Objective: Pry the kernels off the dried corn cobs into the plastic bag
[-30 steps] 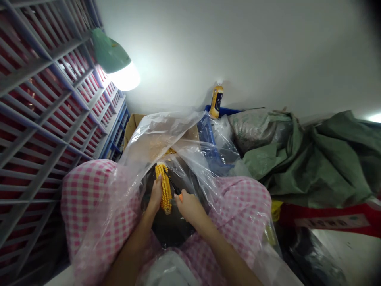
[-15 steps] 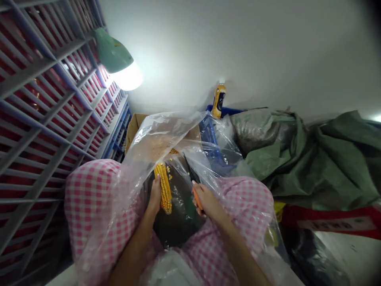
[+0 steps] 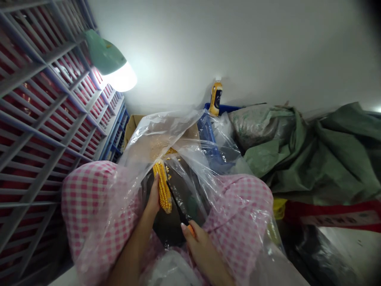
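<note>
My left hand [image 3: 154, 195] is closed around a yellow corn cob [image 3: 163, 188], gripping its left side and keeping it nearly upright. A few pale gaps show along the cob's upper right edge, next to loose kernels [image 3: 168, 173]. My right hand [image 3: 200, 243] grips a thin, black-shafted pointed tool [image 3: 177, 206] by its orange handle [image 3: 191, 230]; its exact kind is hard to make out. The tip lies against or very near the cob's right side. Clear plastic sheeting [image 3: 190, 131] spreads over my lap and beneath both hands, with more kernels [image 3: 171, 151] beyond the cob.
A cardboard box [image 3: 131, 126] stands ahead under the plastic. Beside it are a blue bin [image 3: 208, 133] and a yellow bottle [image 3: 216, 97]. Stacked crates [image 3: 56, 103] and a lit lamp [image 3: 111, 59] are at left. Green cloth [image 3: 327, 155] covers things at right.
My right hand has come down and toward me, and the tool has swung left so its tip is now at the cob. My left hand keeps the cob almost in place.
</note>
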`<state>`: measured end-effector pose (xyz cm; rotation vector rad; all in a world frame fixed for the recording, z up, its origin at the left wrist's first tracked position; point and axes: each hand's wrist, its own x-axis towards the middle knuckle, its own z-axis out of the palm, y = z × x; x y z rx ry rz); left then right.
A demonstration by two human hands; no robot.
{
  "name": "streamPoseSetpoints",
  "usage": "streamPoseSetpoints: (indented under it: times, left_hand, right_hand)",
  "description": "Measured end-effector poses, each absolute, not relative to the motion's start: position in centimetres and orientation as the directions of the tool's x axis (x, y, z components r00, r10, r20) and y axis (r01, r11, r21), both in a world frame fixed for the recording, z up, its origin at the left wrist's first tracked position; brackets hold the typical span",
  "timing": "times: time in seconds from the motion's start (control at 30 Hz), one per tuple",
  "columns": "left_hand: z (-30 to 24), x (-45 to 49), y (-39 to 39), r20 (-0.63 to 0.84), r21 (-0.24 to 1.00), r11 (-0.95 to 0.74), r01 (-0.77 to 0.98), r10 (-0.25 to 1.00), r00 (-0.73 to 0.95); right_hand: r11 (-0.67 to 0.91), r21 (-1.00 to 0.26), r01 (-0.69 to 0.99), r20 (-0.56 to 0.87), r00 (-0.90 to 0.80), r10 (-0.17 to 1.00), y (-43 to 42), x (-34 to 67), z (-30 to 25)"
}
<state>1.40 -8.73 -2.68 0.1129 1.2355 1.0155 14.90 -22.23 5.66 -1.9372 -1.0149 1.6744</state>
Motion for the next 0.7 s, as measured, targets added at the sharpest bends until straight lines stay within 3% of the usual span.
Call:
streamPoseSetpoints:
  times: [0.13,0.2,0.33,0.47,0.7]
  left_hand:
    - [-1.8,1.4,-8.7,-0.745,0.476,0.614,-0.630,0.662,0.082]
    - [-1.6,1.5,-8.8,-0.736,0.474,0.609,-0.636,0.670,0.092]
    - [-1.4,1.8,-8.9,-0.729,0.477,0.601,-0.641,0.678,0.093]
    - [-1.4,1.8,-9.1,-0.741,0.457,0.599,-0.658,0.665,0.091]
    - [-1.3,1.9,-9.4,-0.762,0.438,0.602,-0.667,0.643,0.081]
  right_hand:
    - [-0.674,-0.737,-0.049,-0.676,0.058,0.735,-21.9,15.0,4.6]
    - [-0.598,-0.795,-0.101,-0.606,0.133,0.784,-20.8,14.6,3.7]
    - [-0.463,-0.882,0.092,-0.403,0.363,0.840,-17.7,12.8,1.9]
    - [-0.432,-0.862,0.265,-0.283,0.456,0.844,-15.7,10.6,-0.1]
    - [-0.395,-0.887,0.238,-0.294,0.368,0.882,-15.9,9.7,-2.8]
